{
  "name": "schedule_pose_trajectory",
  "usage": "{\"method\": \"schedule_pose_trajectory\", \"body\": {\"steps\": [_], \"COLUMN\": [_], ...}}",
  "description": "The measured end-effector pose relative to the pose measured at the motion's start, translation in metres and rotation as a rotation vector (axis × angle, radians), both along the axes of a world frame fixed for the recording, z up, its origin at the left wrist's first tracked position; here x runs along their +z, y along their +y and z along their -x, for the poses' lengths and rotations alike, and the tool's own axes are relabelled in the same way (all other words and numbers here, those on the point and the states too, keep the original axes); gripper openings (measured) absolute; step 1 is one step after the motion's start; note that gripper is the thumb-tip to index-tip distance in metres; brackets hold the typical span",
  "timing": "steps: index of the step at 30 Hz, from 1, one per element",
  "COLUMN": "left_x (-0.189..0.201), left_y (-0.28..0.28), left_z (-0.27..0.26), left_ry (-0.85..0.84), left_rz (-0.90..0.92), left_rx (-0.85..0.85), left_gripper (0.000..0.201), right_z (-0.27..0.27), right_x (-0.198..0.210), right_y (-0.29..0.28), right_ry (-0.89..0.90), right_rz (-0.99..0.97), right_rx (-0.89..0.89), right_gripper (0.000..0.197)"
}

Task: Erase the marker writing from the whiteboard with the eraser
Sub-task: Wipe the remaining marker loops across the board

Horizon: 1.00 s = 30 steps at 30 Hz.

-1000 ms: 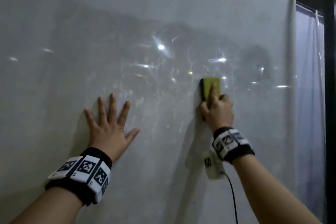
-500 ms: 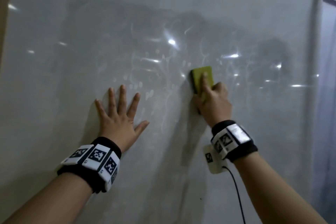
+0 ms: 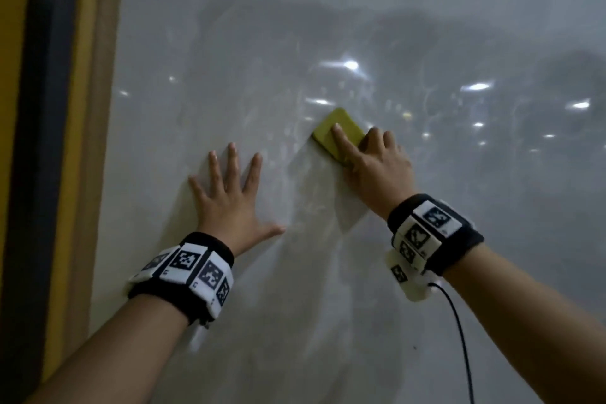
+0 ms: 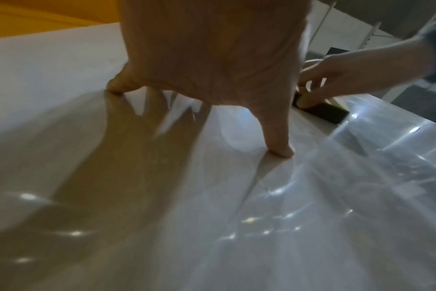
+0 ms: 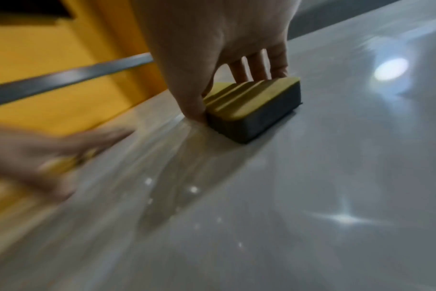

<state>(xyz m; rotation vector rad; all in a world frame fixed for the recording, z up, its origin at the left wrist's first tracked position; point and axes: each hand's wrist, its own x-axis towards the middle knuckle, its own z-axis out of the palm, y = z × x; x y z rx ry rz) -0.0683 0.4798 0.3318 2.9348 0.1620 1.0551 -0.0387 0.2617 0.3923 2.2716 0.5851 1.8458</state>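
Note:
A glossy whiteboard [image 3: 426, 26] fills the head view, with only faint smears and light reflections on it. My right hand [image 3: 370, 161] grips a yellow-topped eraser [image 3: 334, 128] with a dark felt pad, thumb on one side and fingers on the other, and holds it flat on the board. In the right wrist view the eraser [image 5: 256, 110] sits tilted under that hand [image 5: 212, 49]. My left hand [image 3: 229, 193] lies flat on the board with fingers spread, just left of the eraser. The left wrist view shows its fingertips [image 4: 281, 151] touching the board.
A yellow and dark frame [image 3: 49, 141] borders the whiteboard on the left. A black cable [image 3: 459, 338] hangs from my right wrist. The board stretches on to the right and below my hands.
My right hand has slid the eraser leftward and tilted it, so it now sits close to my left hand. The view has swung left, bringing the yellow frame in.

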Motion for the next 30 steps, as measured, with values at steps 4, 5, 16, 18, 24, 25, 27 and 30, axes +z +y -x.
{"method": "schedule_pose_trajectory", "body": {"steps": [4, 5, 16, 18, 24, 25, 27, 30], "left_x": [0.0, 0.0, 0.001, 0.002, 0.0, -0.002, -0.005, -0.009], "left_y": [0.0, 0.001, 0.005, 0.005, 0.013, 0.015, 0.018, 0.02], "left_z": [-0.001, -0.001, -0.005, -0.003, 0.004, 0.005, 0.006, 0.007], "left_ry": [-0.005, -0.009, -0.037, -0.029, -0.027, -0.036, -0.037, -0.024], "left_rz": [-0.007, -0.012, -0.029, -0.038, -0.069, -0.069, -0.037, 0.074], "left_rx": [-0.001, 0.001, -0.013, -0.01, -0.028, -0.022, -0.013, -0.006], "left_gripper": [0.122, 0.123, 0.121, 0.122, 0.124, 0.125, 0.127, 0.131], "right_z": [-0.007, -0.008, 0.0, -0.002, 0.011, 0.014, 0.015, 0.007], "right_x": [-0.044, -0.037, -0.054, -0.075, 0.019, 0.033, 0.037, -0.007], "right_y": [-0.019, -0.024, -0.002, -0.016, -0.009, -0.005, 0.005, 0.019], "right_ry": [-0.06, -0.071, 0.031, 0.022, -0.068, 0.037, 0.14, -0.001], "right_rz": [0.45, 0.519, 0.282, 0.459, 0.326, 0.188, 0.005, 0.056], "right_rx": [-0.023, -0.03, -0.002, 0.002, -0.092, -0.167, -0.173, -0.024], "right_gripper": [0.065, 0.061, 0.061, 0.068, 0.057, 0.058, 0.059, 0.052]}}
